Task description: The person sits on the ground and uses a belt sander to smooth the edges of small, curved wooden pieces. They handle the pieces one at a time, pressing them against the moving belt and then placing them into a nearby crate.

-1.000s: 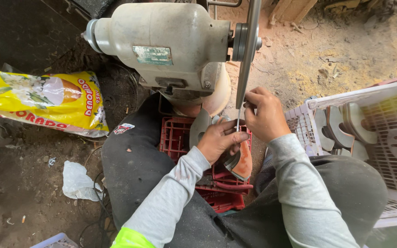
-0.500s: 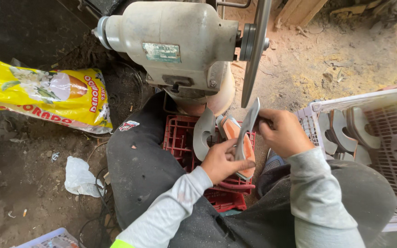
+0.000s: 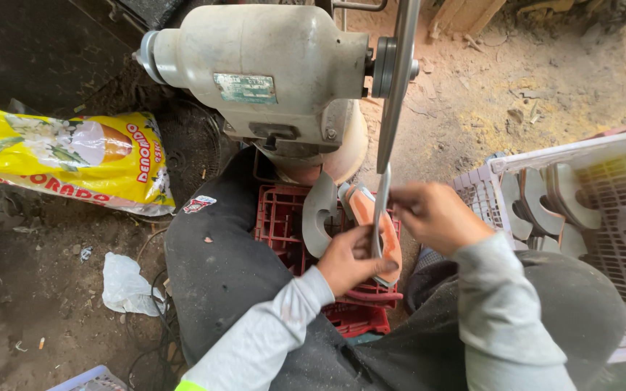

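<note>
Both my hands hold one flat curved metal blade (image 3: 380,210) edge-up, just below the thin grinding disc (image 3: 398,80) of a grey bench grinder (image 3: 262,72). My left hand (image 3: 349,257) grips the blade's lower end. My right hand (image 3: 432,213) pinches its upper part from the right. The blade's top tip sits close under the disc's lower edge. A second grey curved piece (image 3: 319,213) and an orange one (image 3: 371,217) lie on the red crate (image 3: 280,217) right behind my hands.
A white plastic crate (image 3: 617,217) at the right holds several grey curved pieces. A yellow printed bag (image 3: 74,159) lies on the dirt floor at the left, with a crumpled white plastic scrap (image 3: 128,286) nearer me. My dark trousers fill the lower middle.
The blade has come down off the disc's face and now stands lower, edge-up. My right hand dropped and shifted right; my left hand stayed at the blade's lower end.
</note>
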